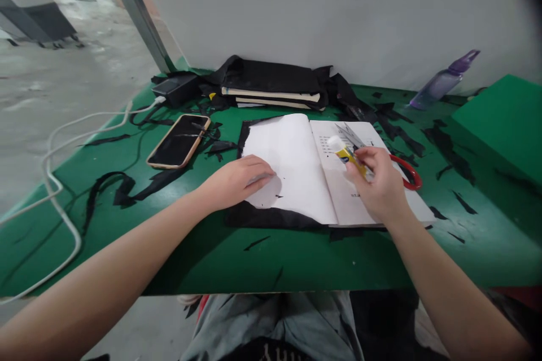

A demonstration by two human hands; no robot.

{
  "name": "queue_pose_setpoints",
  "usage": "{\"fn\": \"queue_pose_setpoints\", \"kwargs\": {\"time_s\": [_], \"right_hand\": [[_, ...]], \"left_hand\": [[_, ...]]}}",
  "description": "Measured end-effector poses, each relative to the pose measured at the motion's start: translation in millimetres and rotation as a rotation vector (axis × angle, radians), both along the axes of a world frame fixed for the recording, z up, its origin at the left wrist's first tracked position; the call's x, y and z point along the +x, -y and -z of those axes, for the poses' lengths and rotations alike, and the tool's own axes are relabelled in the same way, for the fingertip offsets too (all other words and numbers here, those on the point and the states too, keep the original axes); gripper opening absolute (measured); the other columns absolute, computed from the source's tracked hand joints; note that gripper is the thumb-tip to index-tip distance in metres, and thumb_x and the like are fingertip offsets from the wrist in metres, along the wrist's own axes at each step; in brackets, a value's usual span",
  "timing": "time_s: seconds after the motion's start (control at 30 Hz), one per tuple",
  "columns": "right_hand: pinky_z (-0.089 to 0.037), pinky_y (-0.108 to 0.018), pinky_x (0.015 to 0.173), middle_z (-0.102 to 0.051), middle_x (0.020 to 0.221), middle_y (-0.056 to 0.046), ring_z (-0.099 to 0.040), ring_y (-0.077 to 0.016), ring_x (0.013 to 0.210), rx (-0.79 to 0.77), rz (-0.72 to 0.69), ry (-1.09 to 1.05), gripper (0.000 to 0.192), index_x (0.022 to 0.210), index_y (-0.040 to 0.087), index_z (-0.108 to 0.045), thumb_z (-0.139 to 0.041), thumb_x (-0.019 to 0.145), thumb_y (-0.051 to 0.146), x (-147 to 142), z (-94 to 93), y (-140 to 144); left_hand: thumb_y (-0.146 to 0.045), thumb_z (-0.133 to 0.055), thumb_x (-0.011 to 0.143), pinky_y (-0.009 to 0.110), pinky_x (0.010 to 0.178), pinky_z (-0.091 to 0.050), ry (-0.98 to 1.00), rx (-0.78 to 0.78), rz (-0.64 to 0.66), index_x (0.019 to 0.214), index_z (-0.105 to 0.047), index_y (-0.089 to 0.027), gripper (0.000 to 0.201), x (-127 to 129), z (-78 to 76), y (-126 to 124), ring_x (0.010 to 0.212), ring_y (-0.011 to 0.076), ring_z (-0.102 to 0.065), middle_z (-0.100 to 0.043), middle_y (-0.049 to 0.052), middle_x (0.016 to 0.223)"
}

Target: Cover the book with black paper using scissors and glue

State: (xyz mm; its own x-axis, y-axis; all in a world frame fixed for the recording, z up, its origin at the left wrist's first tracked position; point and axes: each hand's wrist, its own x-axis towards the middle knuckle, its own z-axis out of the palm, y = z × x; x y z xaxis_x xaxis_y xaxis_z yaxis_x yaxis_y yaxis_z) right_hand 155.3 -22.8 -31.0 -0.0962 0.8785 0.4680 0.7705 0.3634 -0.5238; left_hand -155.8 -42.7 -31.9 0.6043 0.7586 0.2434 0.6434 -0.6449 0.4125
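Glue stick (345,152) in right hand (379,183) over open book (296,169).

An open book (305,175) lies on the table (296,259); a phone (179,141) to its left, stacked books (271,96) behind.

Open book (296,172): lies flat on green surface (212,259), black cloth under it showing at left and near edges. Left page blank white; right page carries faint printed text, partly covered. Glue stick (345,152): yellow body, white end, tilted with white end pointing up-left, over the right page near the spine. Red-handled scissors (409,172): lying on right page's outer edge, blades toward spine
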Motion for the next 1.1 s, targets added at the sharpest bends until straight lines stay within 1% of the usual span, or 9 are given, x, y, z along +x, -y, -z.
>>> {"fn": "queue_pose_setpoints", "kwargs": {"time_s": [0.17,0.37,0.5,0.57,0.73,0.8,0.87,0.97,1.1], "right_hand": [[-0.053,-0.039,0.080,-0.065,0.109,-0.009,-0.065,-0.0232,0.097,0.004,-0.027,-0.130,0.033,0.105,0.021,-0.051,-0.061,0.080,0.040,-3.9,5.4,-1.3],[-0.048,-0.039,0.069,-0.063,0.080,-0.005,-0.060,-0.0224,0.076,0.044,0.049,0.249,0.023,0.084,0.021,-0.052,-0.059,0.079,0.043,-5.1,10.8,-4.4],[-0.047,-0.044,0.083,-0.061,0.097,-0.010,-0.057,-0.0260,0.095,0.295,-0.039,0.308,0.024,0.097,0.020,-0.051,-0.056,0.083,0.038,-7.9,9.6,-4.3],[-0.046,-0.044,0.087,-0.060,0.104,-0.012,-0.056,-0.0260,0.102,0.416,-0.125,0.294,0.028,0.106,0.019,-0.050,-0.058,0.082,0.032,-10.6,5.2,-1.1],[-0.049,-0.040,0.084,-0.065,0.098,-0.009,-0.061,-0.0225,0.094,0.629,-0.377,0.435,0.031,0.105,0.019,-0.053,-0.066,0.076,0.020,-25.7,-13.7,25.5],[-0.050,-0.038,0.085,-0.067,0.094,-0.006,-0.062,-0.0204,0.091,0.586,-0.500,0.496,0.026,0.099,0.019,-0.056,-0.066,0.076,0.015,-37.6,-19.2,45.1],[-0.051,-0.038,0.083,-0.068,0.090,-0.007,-0.063,-0.0204,0.088,0.487,-0.545,0.499,0.021,0.096,0.015,-0.058,-0.065,0.076,0.013,-51.6,-20.2,67.0],[-0.053,-0.037,0.078,-0.070,0.089,-0.009,-0.064,-0.0206,0.084,0.392,-0.515,0.435,0.017,0.094,0.012,-0.062,-0.064,0.077,0.014,-69.8,-13.3,96.3],[-0.054,-0.036,0.084,-0.070,0.102,-0.012,-0.065,-0.0220,0.095,0.304,-0.413,0.359,0.024,0.104,0.010,-0.064,-0.060,0.080,0.013,-80.6,1.4,117.9]], "left_hand": [[-0.029,-0.042,0.096,0.038,0.096,-0.046,0.017,0.139,-0.077,0.109,-0.062,-0.014,0.028,-7.8,-1.9,-3.0,0.106,0.0204,-0.056,-0.065,0.009,0.109],[-0.040,-0.041,0.096,0.038,0.107,-0.037,-0.008,0.160,0.057,0.126,-0.051,-0.015,0.040,16.0,-7.6,22.2,0.123,0.0211,-0.047,-0.056,0.010,0.129],[-0.055,-0.035,0.094,0.040,0.118,-0.017,-0.107,0.137,0.200,0.142,-0.034,-0.016,0.062,35.9,0.8,38.4,0.140,0.0210,-0.029,-0.040,0.009,0.148],[-0.058,-0.033,0.093,0.041,0.119,-0.011,-0.171,0.123,0.220,0.146,-0.027,-0.017,0.067,41.0,7.7,40.8,0.144,0.0206,-0.019,-0.029,0.007,0.154],[-0.060,-0.028,0.093,0.041,0.119,-0.005,-0.244,0.066,0.204,0.149,-0.020,-0.017,0.071,42.9,19.0,38.8,0.146,0.0193,-0.012,-0.017,0.006,0.158],[-0.062,-0.029,0.092,0.041,0.119,-0.004,-0.245,0.058,0.207,0.148,-0.022,-0.015,0.073,42.7,20.7,38.4,0.146,0.0200,-0.012,-0.018,0.006,0.157],[-0.062,-0.029,0.092,0.041,0.119,-0.004,-0.235,0.054,0.208,0.148,-0.023,-0.015,0.073,42.5,21.4,38.6,0.146,0.0205,-0.013,-0.019,0.007,0.157],[-0.057,-0.031,0.094,0.040,0.119,-0.005,-0.208,0.048,0.214,0.147,-0.023,-0.016,0.068,41.0,20.2,38.8,0.145,0.0198,-0.014,-0.020,0.006,0.157],[-0.050,-0.037,0.094,0.039,0.119,-0.010,-0.162,0.027,0.208,0.149,-0.016,-0.014,0.069,38.1,17.2,37.3,0.145,0.0194,-0.015,-0.020,0.007,0.157]]}}
